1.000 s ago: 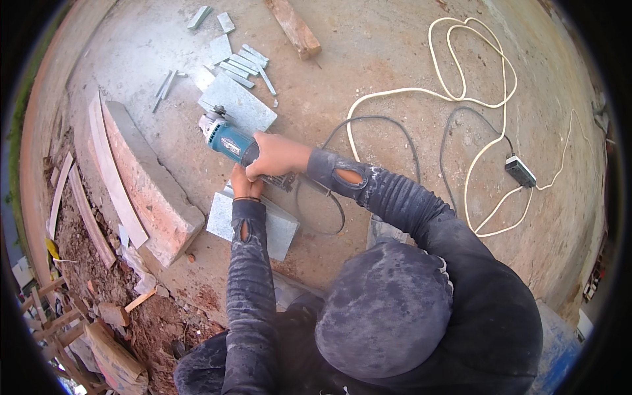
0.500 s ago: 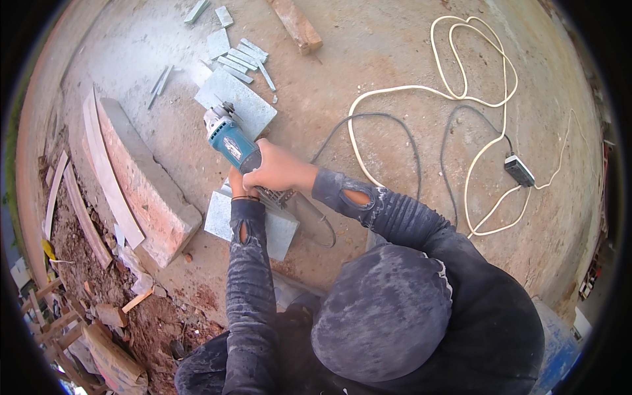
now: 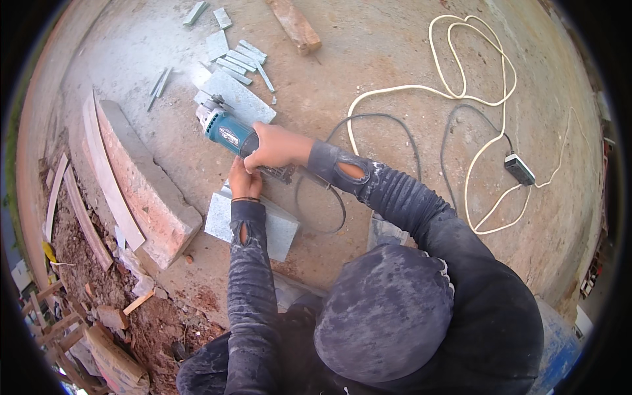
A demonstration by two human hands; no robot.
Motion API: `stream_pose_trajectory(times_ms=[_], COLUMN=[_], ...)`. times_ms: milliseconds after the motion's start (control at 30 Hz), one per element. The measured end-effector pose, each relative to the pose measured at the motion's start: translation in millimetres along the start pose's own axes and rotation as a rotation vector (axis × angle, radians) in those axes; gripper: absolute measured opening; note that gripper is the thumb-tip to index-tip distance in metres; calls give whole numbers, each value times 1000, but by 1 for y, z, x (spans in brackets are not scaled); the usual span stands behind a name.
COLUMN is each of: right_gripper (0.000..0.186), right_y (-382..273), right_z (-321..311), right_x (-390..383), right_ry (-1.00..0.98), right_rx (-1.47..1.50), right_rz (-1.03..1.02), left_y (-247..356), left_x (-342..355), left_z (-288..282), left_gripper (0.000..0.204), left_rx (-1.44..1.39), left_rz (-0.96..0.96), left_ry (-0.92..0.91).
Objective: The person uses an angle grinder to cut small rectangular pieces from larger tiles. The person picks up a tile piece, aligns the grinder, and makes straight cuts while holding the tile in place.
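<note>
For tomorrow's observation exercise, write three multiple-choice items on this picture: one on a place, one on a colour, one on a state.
1. Where does the grey tile lie?
A. under the left forearm
B. on the white cable
C. on the wooden plank

2. What colour is the grinder body?
A. red
B. teal
C. yellow

3. How is the grinder held?
A. lying untouched
B. by one hand only
C. by both hands

Answers: 1 A, the sleeve crosses over the tile. 2 B, its casing is teal with a grey head. 3 C, the right hand grips the body from above and the left hand meets it from below.
</note>
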State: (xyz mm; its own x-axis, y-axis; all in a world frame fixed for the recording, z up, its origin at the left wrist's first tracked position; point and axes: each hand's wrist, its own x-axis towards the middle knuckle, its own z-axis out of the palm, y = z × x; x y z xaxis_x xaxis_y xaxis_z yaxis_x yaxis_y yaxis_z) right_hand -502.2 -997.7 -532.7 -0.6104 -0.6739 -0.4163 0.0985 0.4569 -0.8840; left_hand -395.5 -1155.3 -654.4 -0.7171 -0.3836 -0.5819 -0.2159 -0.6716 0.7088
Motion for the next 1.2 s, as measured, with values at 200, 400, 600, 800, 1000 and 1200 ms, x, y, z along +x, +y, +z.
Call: stream_pose_trajectory(times_ms=[200, 400, 600, 800, 1000, 1200], right_gripper=[76, 76, 82, 81, 72, 69], right_y=[11, 11, 1, -4, 7, 28], right_z=[1, 16, 27, 3, -13, -9], right_x=[-37, -47, -6, 23, 4, -29], right_ry=[-20, 22, 120, 72, 43, 17], right_rx=[42, 179, 151, 39, 14, 67], right_rz=[48, 108, 50, 0, -4, -17], left_y=[8, 10, 7, 2, 11, 9], left_x=[-6, -15, -8, 1, -16, -11], left_z=[10, 19, -2, 4, 25, 16], left_gripper=[29, 27, 24, 28, 30, 30], left_rx=[-102, 6, -128, -68, -43, -2], left_rz=[-117, -83, -134, -32, -63, -32], left_ry=[-18, 8, -157, 1, 89, -12])
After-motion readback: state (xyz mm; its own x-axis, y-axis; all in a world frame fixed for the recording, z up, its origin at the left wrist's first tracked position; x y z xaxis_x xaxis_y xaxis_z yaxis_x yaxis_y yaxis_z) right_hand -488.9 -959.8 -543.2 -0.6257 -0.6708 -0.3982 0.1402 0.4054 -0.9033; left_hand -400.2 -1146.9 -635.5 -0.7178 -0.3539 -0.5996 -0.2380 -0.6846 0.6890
